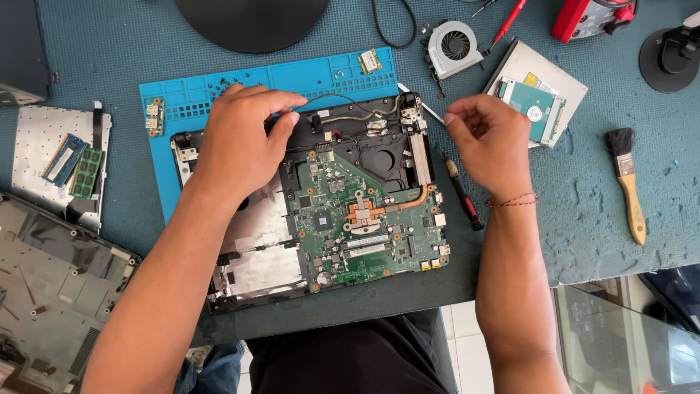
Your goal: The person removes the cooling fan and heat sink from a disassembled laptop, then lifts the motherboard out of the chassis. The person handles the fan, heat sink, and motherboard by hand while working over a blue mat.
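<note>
An opened laptop base (255, 281) lies on a blue work mat (321, 73), its green motherboard (364, 219) and copper heat pipe exposed. My left hand (244, 138) rests on the base's upper left part, fingertips touching the top edge near thin cables. My right hand (492, 142) hovers just right of the base with its fingers curled in; whether it pinches something small I cannot tell. A dark-handled screwdriver (463, 197) lies on the table below that hand.
A cooling fan (456, 47) lies at the top, a drive and grey tray (539, 106) at right. A brush (627, 182) lies far right. Memory sticks (76, 164) rest on a keyboard panel at left, over a laptop cover (51, 277). A glass edge (620, 335) shows bottom right.
</note>
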